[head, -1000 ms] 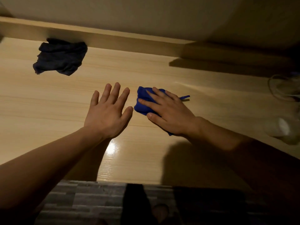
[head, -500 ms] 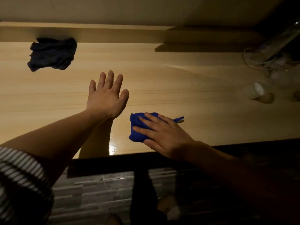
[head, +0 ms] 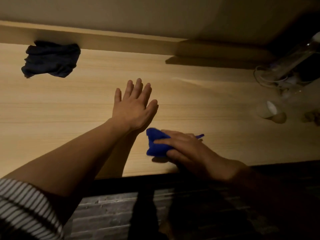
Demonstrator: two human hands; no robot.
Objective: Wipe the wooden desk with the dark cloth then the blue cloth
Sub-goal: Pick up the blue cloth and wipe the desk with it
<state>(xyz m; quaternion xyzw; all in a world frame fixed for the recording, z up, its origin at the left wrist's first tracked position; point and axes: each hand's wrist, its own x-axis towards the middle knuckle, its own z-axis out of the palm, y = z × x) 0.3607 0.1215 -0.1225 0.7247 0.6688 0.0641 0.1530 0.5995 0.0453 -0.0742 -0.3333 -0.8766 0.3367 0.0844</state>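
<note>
Head camera, looking down: the right-hand grip [head: 188,148] is clamped on a bunched, bright blue cloth [head: 155,144]. The fingers [head: 164,140] stretch over its top and the thumb tucks against its near side, so the fabric is pinched between them. A thin blue tag of the same cloth pokes out past the knuckles on the far side. The blue cloth sits on the pale wooden table [head: 69,104] near its front edge, a little right of the middle of the view, with a small shadow under its near left corner.

Just beside it, to the left and farther from the person, the left-hand grip [head: 135,108] is spread apart and holds nothing. Its fingers are straight and close together, palm down over the bare wood; whether the palm touches the surface cannot be told. The left forearm runs back to a striped short sleeve [head: 26,210].

Well apart from both, at the far left of the table, a crumpled dark cloth [head: 52,59] lies against the raised wooden ledge [head: 112,40] below the plain wall [head: 155,14]. At the far right, in dim light, are a pale cup [head: 268,110] on its side, a loop of white cable [head: 258,75] and a clear bottle-like thing [head: 294,56], too blurred to name surely. Grey plank floor [head: 112,213] shows below the table's front edge.
</note>
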